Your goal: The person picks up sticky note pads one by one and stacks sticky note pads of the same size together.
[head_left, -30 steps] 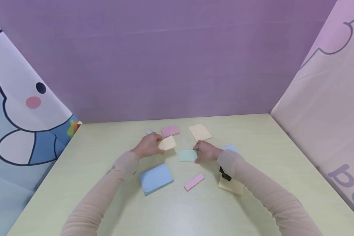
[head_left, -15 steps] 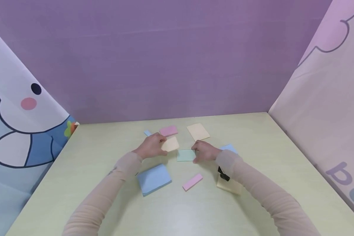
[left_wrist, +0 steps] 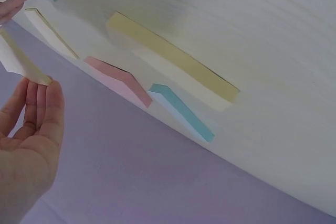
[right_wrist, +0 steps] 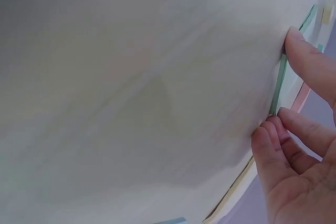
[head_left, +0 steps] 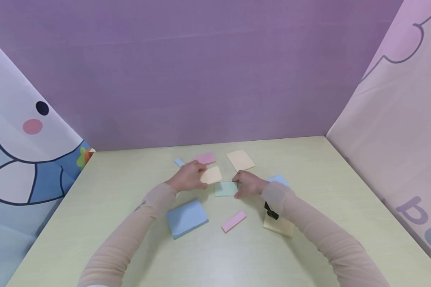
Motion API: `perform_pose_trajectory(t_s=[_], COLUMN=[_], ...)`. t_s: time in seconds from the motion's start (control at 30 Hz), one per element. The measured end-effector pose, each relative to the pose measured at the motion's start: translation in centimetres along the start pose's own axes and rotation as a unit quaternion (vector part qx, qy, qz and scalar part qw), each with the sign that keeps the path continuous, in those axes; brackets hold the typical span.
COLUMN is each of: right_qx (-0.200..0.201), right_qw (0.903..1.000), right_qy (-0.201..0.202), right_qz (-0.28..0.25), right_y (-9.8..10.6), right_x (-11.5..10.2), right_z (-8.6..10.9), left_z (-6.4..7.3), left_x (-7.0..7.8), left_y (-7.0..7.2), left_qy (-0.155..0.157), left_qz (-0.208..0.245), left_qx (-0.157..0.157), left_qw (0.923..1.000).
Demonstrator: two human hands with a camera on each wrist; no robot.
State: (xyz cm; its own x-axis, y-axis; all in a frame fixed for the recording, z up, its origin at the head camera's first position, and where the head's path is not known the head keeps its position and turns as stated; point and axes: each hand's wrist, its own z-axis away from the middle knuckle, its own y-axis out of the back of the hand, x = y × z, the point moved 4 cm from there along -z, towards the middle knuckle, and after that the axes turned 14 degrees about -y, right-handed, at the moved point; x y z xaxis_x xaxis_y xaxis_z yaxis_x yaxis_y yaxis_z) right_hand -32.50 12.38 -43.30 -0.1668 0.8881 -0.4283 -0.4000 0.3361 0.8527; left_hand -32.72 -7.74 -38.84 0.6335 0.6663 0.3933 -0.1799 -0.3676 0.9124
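In the head view my left hand [head_left: 188,176] pinches a cream sticky note pad [head_left: 211,175] by its left side, and the pad is lifted off the table. Fingers and thumb meet on the edge of that cream pad [left_wrist: 21,64] in the left wrist view. My right hand [head_left: 250,183] grips the right end of a mint green sticky note pad [head_left: 225,189] lying on the table just below the cream one. From the right wrist view, thumb and fingers span the green pad [right_wrist: 280,85] at two edges.
Around the hands lie a large blue pad [head_left: 188,219], a narrow pink pad [head_left: 234,222], a yellow pad [head_left: 278,224] under the right wrist, a cream pad [head_left: 240,160], a pink pad [head_left: 205,158], a small blue pad [head_left: 179,162] and another blue pad [head_left: 279,180], partly hidden.
My left hand has moved rightward with the cream pad, bringing it closer to the green pad. The right hand keeps its hold on the green pad. The head view has shifted slightly.
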Motion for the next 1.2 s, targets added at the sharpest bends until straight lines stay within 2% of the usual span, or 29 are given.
perform_pose_trajectory(t_s=[0.27, 0.4, 0.8, 1.0, 1.2], right_qx=[-0.004, -0.004, 0.009, 0.017, 0.023], right_qw=[0.9998, 0.9999, 0.9994, 0.9989, 0.9985], right_qy=[0.017, 0.015, 0.022, 0.031, 0.038], right_qz=[-0.003, 0.004, 0.025, 0.029, 0.034], right_y=[0.1, 0.1, 0.2, 0.1, 0.1], right_x=[-0.2, -0.3, -0.4, -0.4, -0.3], right_z=[0.0, 0.2, 0.2, 0.1, -0.2], left_z=[-0.7, -0.9, -1.6, -2.0, -2.7], left_x=[0.4, 0.9, 1.4, 1.5, 1.7], left_y=[-0.6, -0.8, -1.6, -2.0, -2.4], left_qy=[-0.030, -0.037, -0.024, -0.044, -0.072], left_qz=[-0.022, -0.019, -0.010, -0.014, -0.046], left_qx=[-0.009, -0.015, -0.046, -0.055, -0.065], left_qw=[0.9993, 0.9990, 0.9986, 0.9974, 0.9942])
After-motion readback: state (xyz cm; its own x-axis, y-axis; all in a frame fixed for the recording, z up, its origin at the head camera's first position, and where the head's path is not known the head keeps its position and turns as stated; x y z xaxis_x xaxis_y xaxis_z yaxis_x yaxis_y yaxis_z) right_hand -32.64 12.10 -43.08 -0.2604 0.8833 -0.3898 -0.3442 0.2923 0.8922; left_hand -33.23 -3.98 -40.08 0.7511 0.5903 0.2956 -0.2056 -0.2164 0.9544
